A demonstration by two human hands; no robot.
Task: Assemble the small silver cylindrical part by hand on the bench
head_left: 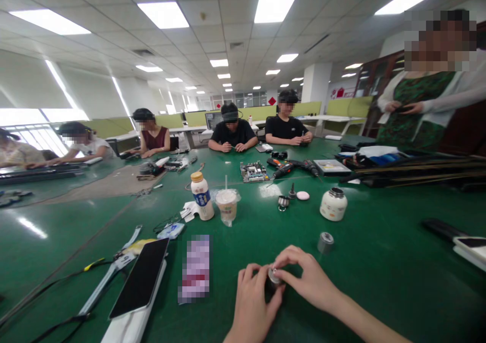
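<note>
My left hand [253, 297] is wrapped round a small metal cylinder [273, 281] low in the middle of the view. The fingertips of my right hand [299, 272] press together at the cylinder's top, on a tiny part too small to name. Another short metal cylinder [325, 242] stands on the green table [372, 262] to the right of my hands. Beyond it is a cream-coloured round jar [333, 204] with a metal neck. A metal cup-like part [283, 202], a small dark fitting [292, 191] and a pink oval piece [302, 196] lie farther forward.
A bottle [203, 197] and a plastic drink cup [227, 206] stand left of centre. A tablet [140, 277] lies lower left, near a strap. Circuit board [253, 171], power drills and a dark pile lie farther back. Several people are around the table.
</note>
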